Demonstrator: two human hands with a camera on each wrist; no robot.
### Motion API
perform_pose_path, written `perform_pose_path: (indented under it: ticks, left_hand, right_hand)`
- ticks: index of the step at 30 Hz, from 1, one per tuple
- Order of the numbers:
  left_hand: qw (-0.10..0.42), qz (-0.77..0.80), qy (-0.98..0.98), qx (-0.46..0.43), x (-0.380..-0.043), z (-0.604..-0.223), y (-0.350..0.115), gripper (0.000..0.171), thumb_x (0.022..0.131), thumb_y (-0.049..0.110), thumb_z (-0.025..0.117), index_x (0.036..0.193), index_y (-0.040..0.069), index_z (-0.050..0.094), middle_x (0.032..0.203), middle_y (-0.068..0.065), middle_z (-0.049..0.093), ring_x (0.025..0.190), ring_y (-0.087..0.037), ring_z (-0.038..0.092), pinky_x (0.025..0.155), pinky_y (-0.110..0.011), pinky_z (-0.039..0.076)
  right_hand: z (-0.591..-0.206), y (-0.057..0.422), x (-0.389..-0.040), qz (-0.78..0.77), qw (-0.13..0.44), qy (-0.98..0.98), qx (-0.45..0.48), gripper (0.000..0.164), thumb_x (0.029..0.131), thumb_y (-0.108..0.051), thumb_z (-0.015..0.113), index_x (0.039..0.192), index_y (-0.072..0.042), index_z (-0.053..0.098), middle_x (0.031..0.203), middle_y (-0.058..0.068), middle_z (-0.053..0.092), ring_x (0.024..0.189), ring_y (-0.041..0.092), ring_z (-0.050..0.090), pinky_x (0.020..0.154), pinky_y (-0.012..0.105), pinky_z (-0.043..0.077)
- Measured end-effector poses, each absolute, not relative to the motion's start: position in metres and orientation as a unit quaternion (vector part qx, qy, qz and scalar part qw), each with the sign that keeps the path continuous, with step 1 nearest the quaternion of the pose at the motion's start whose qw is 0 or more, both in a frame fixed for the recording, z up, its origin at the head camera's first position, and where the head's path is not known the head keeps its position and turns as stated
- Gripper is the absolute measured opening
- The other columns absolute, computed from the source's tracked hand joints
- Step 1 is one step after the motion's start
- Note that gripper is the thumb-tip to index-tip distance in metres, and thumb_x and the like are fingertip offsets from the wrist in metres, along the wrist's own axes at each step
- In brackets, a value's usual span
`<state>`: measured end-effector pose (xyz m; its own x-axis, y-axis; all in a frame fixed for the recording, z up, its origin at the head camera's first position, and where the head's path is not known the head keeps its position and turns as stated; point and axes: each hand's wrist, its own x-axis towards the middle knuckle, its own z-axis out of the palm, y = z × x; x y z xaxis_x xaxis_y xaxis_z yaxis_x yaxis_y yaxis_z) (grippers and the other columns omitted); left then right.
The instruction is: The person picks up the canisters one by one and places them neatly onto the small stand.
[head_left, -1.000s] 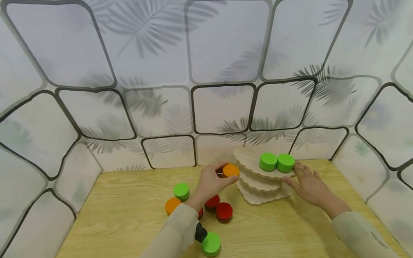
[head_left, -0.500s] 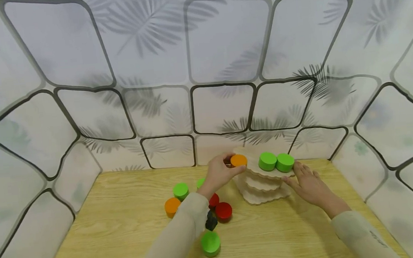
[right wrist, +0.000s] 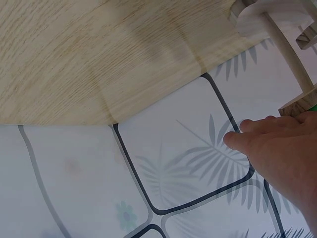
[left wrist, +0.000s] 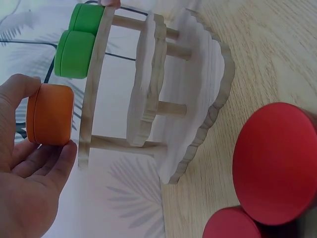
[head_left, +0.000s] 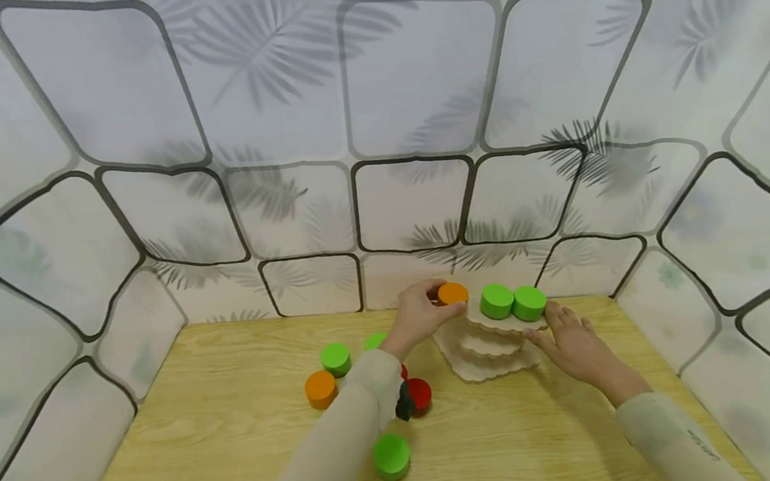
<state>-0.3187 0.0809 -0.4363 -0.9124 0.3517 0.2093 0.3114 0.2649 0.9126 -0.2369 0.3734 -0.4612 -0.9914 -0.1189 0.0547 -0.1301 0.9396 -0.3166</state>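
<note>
My left hand [head_left: 422, 315] pinches an orange cylinder [left wrist: 53, 115] with a seam round it. It is held just above the left end of the top tier of a three-tier wooden stand [left wrist: 95, 84], with a narrow gap visible in the left wrist view. Two green cylinders [head_left: 496, 302] sit side by side on that tier, right of the orange one. At the tier's right end, my right hand [head_left: 581, 345] touches the edge with its fingers fairly straight and its thumb at the front. The lower two tiers carry nothing that I can see.
Left of the stand, a second orange cylinder [head_left: 321, 390] and a green cylinder [head_left: 336, 359] stand on the wooden table [head_left: 223, 438]. Red cylinders [left wrist: 277, 163] are partly hidden by my left arm. Nearer me is another green cylinder [head_left: 392, 457]. Patterned walls [head_left: 416, 199] enclose the table.
My left hand has carried the orange cylinder up and to the right, from beside the stand to over its top tier. My right hand has stayed at the tier's edge.
</note>
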Motion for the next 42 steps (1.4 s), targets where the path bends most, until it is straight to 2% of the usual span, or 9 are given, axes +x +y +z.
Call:
perform_pose_path:
  ticks: [6, 12, 21, 32, 42]
  left_hand:
    - [0.037, 0.556, 0.804, 0.208, -0.322, -0.438, 0.090, 0.065, 0.090, 0.025, 0.084, 0.145, 0.000, 0.061, 0.125, -0.015, 0.073, 0.103, -0.021, 0.071, 0.083, -0.027, 0.061]
    - [0.016, 0.524, 0.826, 0.207, -0.325, -0.439, 0.098, 0.065, 0.090, 0.028, 0.085, 0.143, 0.000, 0.063, 0.128, -0.016, 0.073, 0.102, -0.020, 0.070, 0.084, -0.025, 0.060]
    - [-0.010, 0.484, 0.851, 0.202, -0.329, -0.437, 0.103, 0.067, 0.091, 0.034, 0.082, 0.145, 0.001, 0.062, 0.132, -0.019, 0.071, 0.111, -0.027, 0.069, 0.091, -0.031, 0.060]
    - [-0.005, 0.460, 0.862, 0.212, -0.333, -0.437, 0.106, 0.069, 0.094, 0.040, 0.080, 0.149, 0.004, 0.058, 0.138, -0.016, 0.069, 0.119, -0.028, 0.067, 0.099, -0.036, 0.057]
    - [-0.003, 0.465, 0.859, 0.214, -0.332, -0.434, 0.107, 0.066, 0.095, 0.037, 0.078, 0.149, 0.005, 0.059, 0.145, -0.017, 0.066, 0.130, -0.032, 0.063, 0.108, -0.042, 0.054]
  right_hand:
    - [-0.458, 0.372, -0.235, 0.163, 0.014, -0.985, 0.062, 0.091, 0.111, -0.054, 0.042, 0.158, 0.020, 0.018, 0.164, 0.043, 0.019, 0.151, 0.064, 0.020, 0.118, 0.080, 0.015]
    - [-0.459, 0.373, -0.236, 0.160, 0.021, -0.985, 0.063, 0.090, 0.112, -0.053, 0.042, 0.158, 0.020, 0.019, 0.164, 0.043, 0.020, 0.150, 0.064, 0.021, 0.118, 0.080, 0.016]
    - [-0.456, 0.371, -0.235, 0.167, 0.016, -0.984, 0.062, 0.089, 0.112, -0.053, 0.042, 0.160, 0.017, 0.016, 0.166, 0.041, 0.018, 0.152, 0.063, 0.019, 0.119, 0.080, 0.014]
    - [-0.456, 0.369, -0.234, 0.167, 0.017, -0.984, 0.061, 0.088, 0.112, -0.052, 0.042, 0.159, 0.018, 0.018, 0.166, 0.041, 0.021, 0.152, 0.063, 0.019, 0.119, 0.080, 0.015]
    - [-0.455, 0.369, -0.235, 0.168, 0.013, -0.984, 0.058, 0.089, 0.112, -0.053, 0.042, 0.160, 0.018, 0.017, 0.166, 0.041, 0.019, 0.152, 0.062, 0.018, 0.120, 0.079, 0.014]
